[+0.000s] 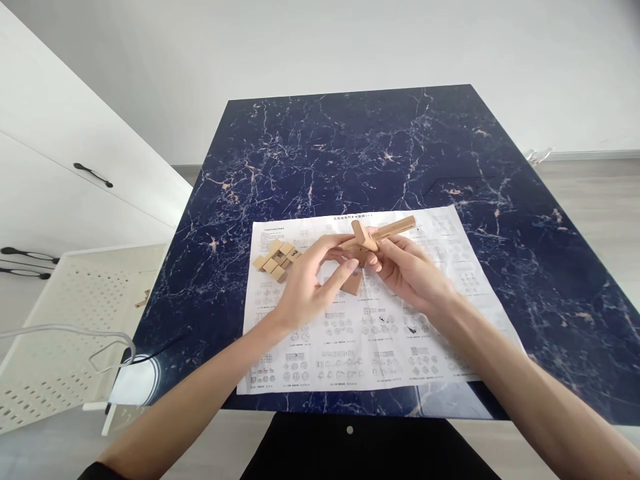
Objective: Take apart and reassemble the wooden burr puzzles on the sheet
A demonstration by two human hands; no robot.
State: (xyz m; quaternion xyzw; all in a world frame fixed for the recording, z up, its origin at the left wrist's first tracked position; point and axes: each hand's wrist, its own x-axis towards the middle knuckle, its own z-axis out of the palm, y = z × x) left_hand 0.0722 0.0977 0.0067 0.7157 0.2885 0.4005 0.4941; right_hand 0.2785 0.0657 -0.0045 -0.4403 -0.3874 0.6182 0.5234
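Above the printed sheet [350,367], both hands are around a cluster of crossing wooden puzzle pieces [364,237]. One long stick [397,228] of it points up to the right. My right hand [410,270] pinches the cluster from the right, thumb on top near the crossing. My left hand [313,277] curls round it from the left, its fingers behind the pieces and its thumb below. The fingers partly hide how the pieces fit together. Just under the hands a square wooden piece [353,283] shows. Left of my left hand lies an interlocked wooden block puzzle [276,260] marked with a 3.
The sheet, covered with small diagrams, lies on a dark blue marbled table [330,153]. At the left stand a white cabinet [90,193] with black handles and a perforated white panel [65,333]. A round white object [135,381] sits at the table's left edge, near a pale cable [70,329].
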